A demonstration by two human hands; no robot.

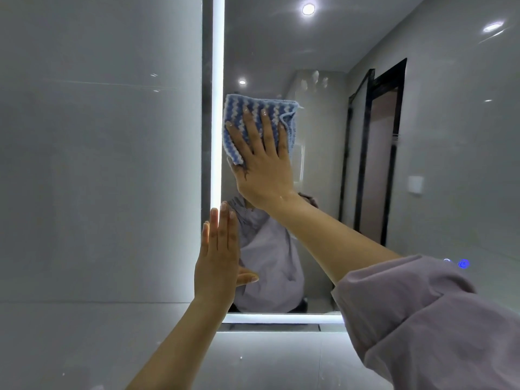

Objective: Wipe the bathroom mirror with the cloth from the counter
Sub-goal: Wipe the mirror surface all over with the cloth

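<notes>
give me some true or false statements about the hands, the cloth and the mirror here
1. The right hand presses the cloth flat against the mirror. True.
2. The cloth is plain red. False: it is striped blue and white.
3. The left hand lies with straight fingers at the lit strip on the mirror's left edge. True.
4. The left hand holds a spray bottle. False: it holds nothing.
</notes>
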